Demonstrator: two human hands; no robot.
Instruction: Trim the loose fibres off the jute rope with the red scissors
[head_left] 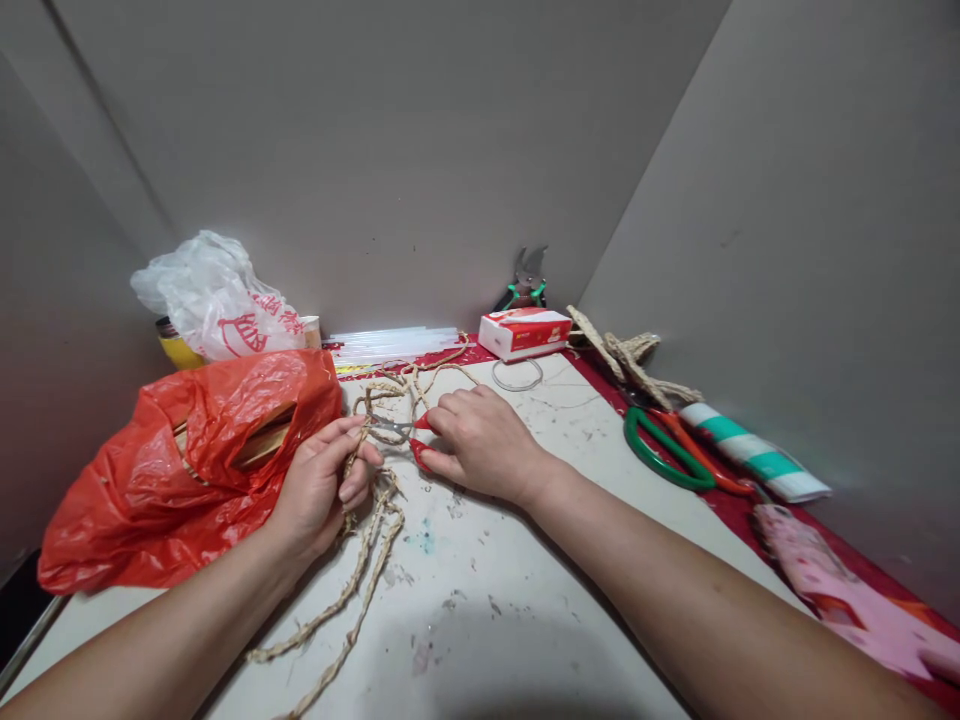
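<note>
My right hand is closed on a small pair of red-handled scissors. Their metal blades point left, to the fingertips of my left hand. That hand is closed, pinching a length of twisted straw-coloured rope. The blade tips meet the rope at the left fingers; whether they are cutting it I cannot tell. Two strands run from there toward the front of the white board, and loops of the rope lie behind the scissors.
At left lies a red plastic bag with flat strips inside, a white bag behind it. Clear sticks, a tissue pack and pruning shears stand at the back. Green-handled scissors and a striped roll line the right edge.
</note>
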